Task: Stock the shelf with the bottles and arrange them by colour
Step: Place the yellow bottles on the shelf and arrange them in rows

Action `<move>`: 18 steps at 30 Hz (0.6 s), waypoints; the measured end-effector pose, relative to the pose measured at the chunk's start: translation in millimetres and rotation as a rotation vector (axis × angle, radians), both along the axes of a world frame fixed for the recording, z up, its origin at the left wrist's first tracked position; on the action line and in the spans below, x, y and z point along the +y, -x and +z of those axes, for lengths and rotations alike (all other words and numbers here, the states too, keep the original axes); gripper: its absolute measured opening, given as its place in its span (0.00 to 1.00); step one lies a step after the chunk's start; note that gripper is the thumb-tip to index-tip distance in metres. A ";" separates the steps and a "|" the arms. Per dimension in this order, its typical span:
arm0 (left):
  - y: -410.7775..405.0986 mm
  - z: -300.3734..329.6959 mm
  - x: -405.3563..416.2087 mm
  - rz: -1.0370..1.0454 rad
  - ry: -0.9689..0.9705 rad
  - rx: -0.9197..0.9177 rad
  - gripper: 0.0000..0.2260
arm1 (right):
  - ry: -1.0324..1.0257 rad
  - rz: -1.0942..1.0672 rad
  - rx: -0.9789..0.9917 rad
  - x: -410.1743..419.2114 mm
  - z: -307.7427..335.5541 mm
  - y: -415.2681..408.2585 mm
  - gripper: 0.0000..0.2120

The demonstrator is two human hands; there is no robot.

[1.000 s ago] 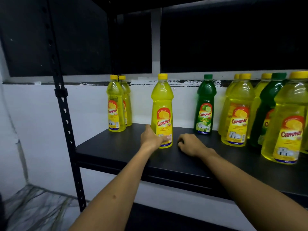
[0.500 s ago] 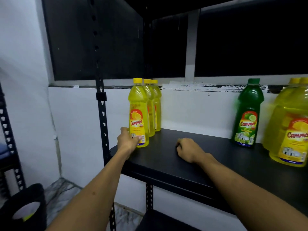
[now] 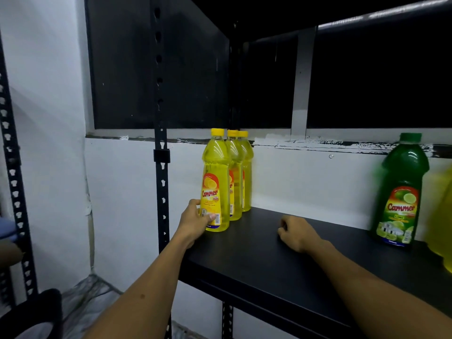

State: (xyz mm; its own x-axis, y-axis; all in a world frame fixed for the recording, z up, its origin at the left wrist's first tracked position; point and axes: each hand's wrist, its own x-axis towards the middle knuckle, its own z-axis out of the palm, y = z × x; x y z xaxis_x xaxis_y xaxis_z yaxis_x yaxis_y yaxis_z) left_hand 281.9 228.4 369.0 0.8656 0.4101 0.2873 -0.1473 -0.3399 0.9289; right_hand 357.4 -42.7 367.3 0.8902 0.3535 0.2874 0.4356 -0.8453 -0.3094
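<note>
A black shelf (image 3: 281, 272) stands against a white wall. At its left end the left hand (image 3: 193, 222) grips the front yellow bottle (image 3: 215, 182), fingers curled round its base, two more yellow bottles (image 3: 241, 172) touching behind. The right hand (image 3: 297, 232) rests curled, holding nothing, on the shelf; a green bottle (image 3: 401, 189) stands well apart, right.

Both bare forearms reach up from the lower edge toward 12 o'clock. The left arm runs from about 7 o'clock up to centre, wrist straight; the left hand (image 3: 194, 222) has its fingers and thumb curled, wrapped round an object it grips. The right arm enters from 4 o'clock; the right hand (image 3: 297, 232) is a loose fist, knuckles up, fingers tucked under, holding nothing.
</note>
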 end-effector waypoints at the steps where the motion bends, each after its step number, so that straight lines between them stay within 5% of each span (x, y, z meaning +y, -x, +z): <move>1: -1.1 0.3 -0.2 -0.004 -0.003 0.001 0.18 | 0.005 0.001 -0.005 0.4 -0.3 -1.2 0.06; 18: 4.7 0.9 -5.1 -0.007 -0.066 0.004 0.21 | -0.028 0.018 0.001 -5.4 -4.0 9.2 0.06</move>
State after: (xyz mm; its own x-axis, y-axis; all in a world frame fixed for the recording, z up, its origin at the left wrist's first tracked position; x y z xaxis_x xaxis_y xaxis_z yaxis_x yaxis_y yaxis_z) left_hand 277.2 223.3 369.9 0.8695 0.3847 0.3097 -0.1458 -0.3991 0.9052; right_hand 348.1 -48.1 363.3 0.8839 0.3613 0.2971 0.4505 -0.8282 -0.3332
